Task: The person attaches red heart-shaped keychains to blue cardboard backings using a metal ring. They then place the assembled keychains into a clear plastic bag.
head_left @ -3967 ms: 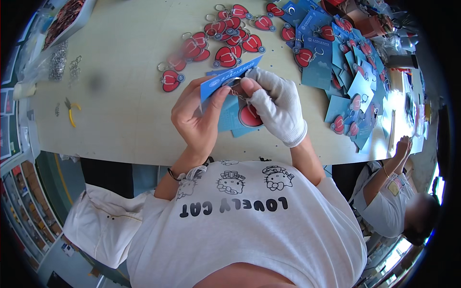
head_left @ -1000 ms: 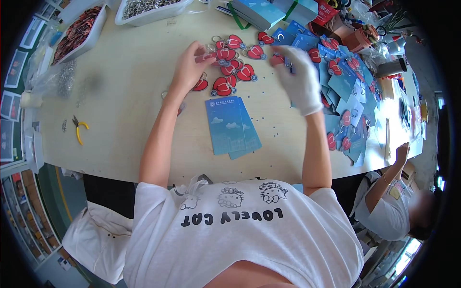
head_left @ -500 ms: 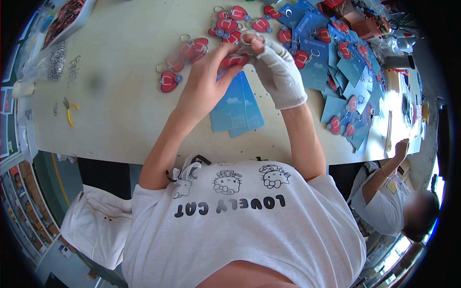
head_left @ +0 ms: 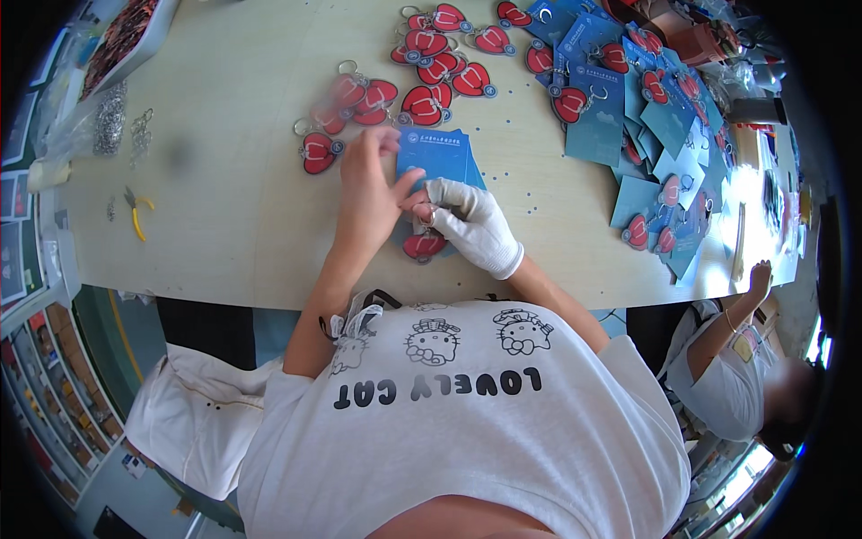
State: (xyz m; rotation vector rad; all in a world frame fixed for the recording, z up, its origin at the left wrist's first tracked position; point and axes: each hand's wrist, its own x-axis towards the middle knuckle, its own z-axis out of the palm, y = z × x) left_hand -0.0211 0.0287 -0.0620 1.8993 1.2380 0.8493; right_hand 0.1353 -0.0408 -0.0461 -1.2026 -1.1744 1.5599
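Note:
A red heart-shaped keychain (head_left: 424,246) hangs at the ring held in the fingertips of my right hand (head_left: 474,226). That hand wears a white glove with bare fingertips, closed in a pinch. My bare left hand (head_left: 366,184) is just left of it. Its thumb side comes close to the right fingertips, while its other fingers stand apart near the cards' top edge. Whether the left thumb touches the ring cannot be made out. Beneath both hands lies a small stack of blue cards (head_left: 435,153), partly covered by them.
Several loose red keychains (head_left: 426,106) lie beyond my hands. A heap of blue cards with keychains (head_left: 628,117) spreads at the right. Yellow-handled pliers (head_left: 137,216) and metal rings (head_left: 141,135) lie at the left. A person (head_left: 732,377) sits at the far right.
Both hands have come nearer my body with the keychain, from above the cards to over their lower part. My left hand's fingers have spread away from the keychain.

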